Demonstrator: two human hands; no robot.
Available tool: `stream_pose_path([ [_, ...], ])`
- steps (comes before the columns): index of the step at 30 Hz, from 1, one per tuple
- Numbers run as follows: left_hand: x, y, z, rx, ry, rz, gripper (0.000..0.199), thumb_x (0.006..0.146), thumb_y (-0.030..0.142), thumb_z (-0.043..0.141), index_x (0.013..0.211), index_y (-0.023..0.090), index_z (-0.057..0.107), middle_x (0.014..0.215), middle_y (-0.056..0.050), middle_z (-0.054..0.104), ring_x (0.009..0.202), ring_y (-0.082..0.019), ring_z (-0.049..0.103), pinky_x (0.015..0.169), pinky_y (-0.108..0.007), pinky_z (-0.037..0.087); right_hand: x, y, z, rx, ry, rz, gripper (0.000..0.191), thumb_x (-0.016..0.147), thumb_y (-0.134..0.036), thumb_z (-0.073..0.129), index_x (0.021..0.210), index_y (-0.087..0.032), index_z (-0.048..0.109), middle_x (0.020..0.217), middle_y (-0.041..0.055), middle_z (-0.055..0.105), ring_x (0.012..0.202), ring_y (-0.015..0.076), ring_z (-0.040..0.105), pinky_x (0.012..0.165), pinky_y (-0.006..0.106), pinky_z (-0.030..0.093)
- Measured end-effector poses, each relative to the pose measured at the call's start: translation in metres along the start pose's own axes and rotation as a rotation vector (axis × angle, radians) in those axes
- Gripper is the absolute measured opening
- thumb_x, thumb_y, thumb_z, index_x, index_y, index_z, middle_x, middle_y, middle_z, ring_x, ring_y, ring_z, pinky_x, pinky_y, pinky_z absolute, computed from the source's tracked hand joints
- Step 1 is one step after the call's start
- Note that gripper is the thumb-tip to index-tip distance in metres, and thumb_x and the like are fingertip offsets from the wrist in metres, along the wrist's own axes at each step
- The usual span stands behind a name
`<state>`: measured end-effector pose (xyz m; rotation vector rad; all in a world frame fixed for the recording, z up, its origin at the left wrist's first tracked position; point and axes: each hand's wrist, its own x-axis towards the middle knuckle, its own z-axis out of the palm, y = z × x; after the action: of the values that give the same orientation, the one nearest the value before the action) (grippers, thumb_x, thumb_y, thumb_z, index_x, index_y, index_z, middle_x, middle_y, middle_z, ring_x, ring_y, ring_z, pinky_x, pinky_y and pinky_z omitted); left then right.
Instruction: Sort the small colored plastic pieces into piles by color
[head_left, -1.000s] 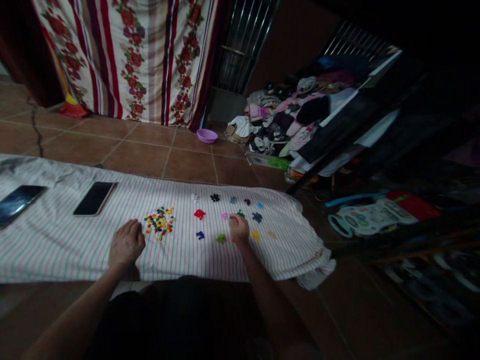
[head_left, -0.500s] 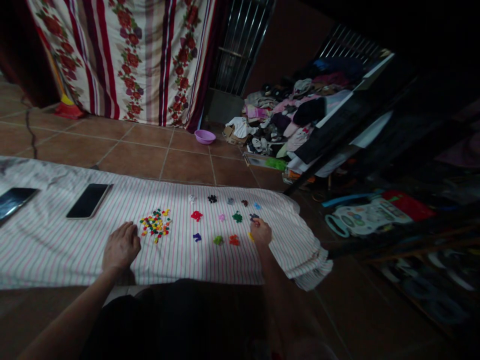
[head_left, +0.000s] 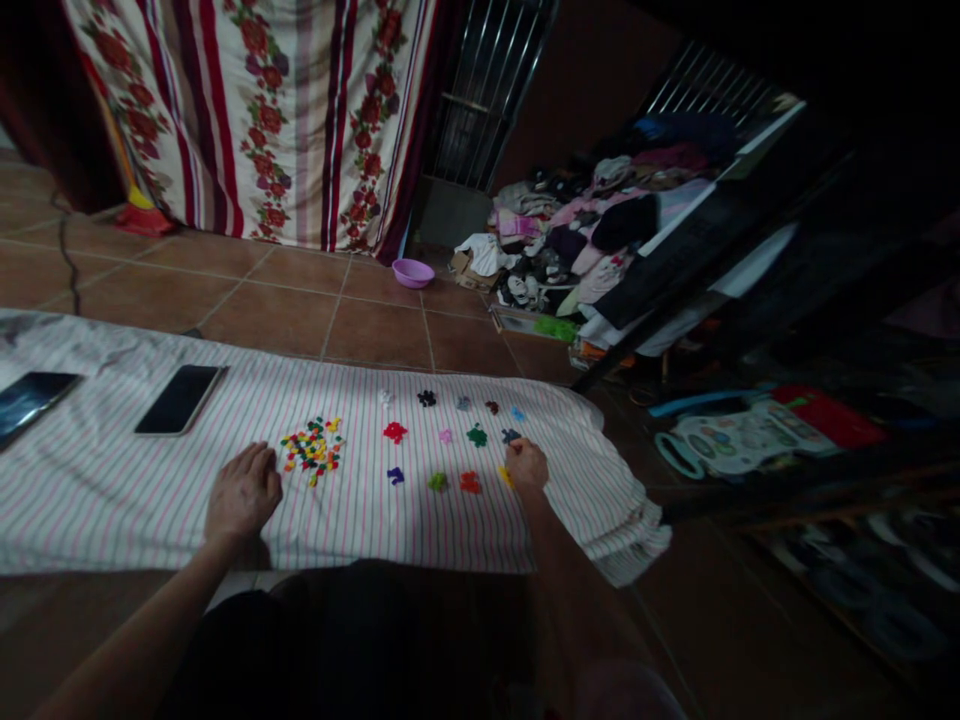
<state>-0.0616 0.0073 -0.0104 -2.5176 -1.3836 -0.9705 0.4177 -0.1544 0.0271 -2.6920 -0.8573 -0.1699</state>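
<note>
My left hand (head_left: 244, 490) rests flat on the striped cloth (head_left: 120, 500), fingers stretched out, beside a mixed pile of small colourful pieces (head_left: 313, 450). My right hand (head_left: 527, 465) is closed in a pinch at the right end of the sorted clusters. Its fingertips are between a dark grey-blue cluster (head_left: 511, 436) and a yellow cluster (head_left: 506, 477); whatever they hold is hidden. Near it lie a dark green cluster (head_left: 477, 435) and an orange cluster (head_left: 469, 482). Other single-colour clusters include red (head_left: 394, 432), purple (head_left: 395, 476), lime green (head_left: 437, 482) and black (head_left: 427, 398).
Two dark-screened devices, a phone (head_left: 180, 400) and another slab (head_left: 34, 405), lie at the cloth's left. Beyond, on the tiled floor, stand a purple basin (head_left: 413, 273) and a heap of clothes (head_left: 577, 230). A floral curtain (head_left: 300, 120) hangs behind.
The view has shifted slightly. My right hand stays by the dark grey-blue and yellow clusters, its fingers slightly lower, so more of the dark cluster shows. My left hand has not moved.
</note>
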Motion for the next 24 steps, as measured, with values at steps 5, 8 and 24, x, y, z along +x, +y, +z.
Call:
stream_pose_path([
  [5, 0.0, 0.001, 0.0, 0.019, -0.01, -0.018, 0.032, 0.086, 0.021, 0.042, 0.106, 0.009, 0.064, 0.117, -0.022, 0.069, 0.114, -0.033, 0.064, 0.099, -0.047, 0.05, -0.001, 0.007, 0.006, 0.041, 0.076, -0.069, 0.024, 0.081, -0.018, 0.055, 0.088, -0.02, 0.078, 0.091, 0.0097, 0.071, 0.085, 0.0205, 0.062, 0.076, 0.029, 0.045],
  [8, 0.001, 0.002, -0.001, 0.022, -0.035, -0.036, 0.031, 0.086, 0.019, 0.043, 0.106, 0.01, 0.064, 0.118, -0.02, 0.07, 0.116, -0.031, 0.063, 0.101, -0.045, 0.049, 0.0, 0.01, 0.012, 0.117, 0.125, -0.089, 0.025, 0.079, -0.019, 0.054, 0.087, -0.019, 0.078, 0.094, 0.0109, 0.071, 0.086, 0.0221, 0.06, 0.077, 0.031, 0.046],
  [24, 0.0, 0.001, 0.0, -0.059, -0.041, -0.059, 0.033, 0.083, 0.021, 0.045, 0.108, 0.011, 0.063, 0.118, -0.021, 0.068, 0.117, -0.032, 0.061, 0.102, -0.049, 0.047, -0.003, 0.035, 0.001, 0.348, 0.157, 0.103, 0.039, 0.072, -0.023, 0.043, 0.091, -0.017, 0.077, 0.093, 0.009, 0.074, 0.086, 0.0226, 0.063, 0.08, 0.033, 0.047],
])
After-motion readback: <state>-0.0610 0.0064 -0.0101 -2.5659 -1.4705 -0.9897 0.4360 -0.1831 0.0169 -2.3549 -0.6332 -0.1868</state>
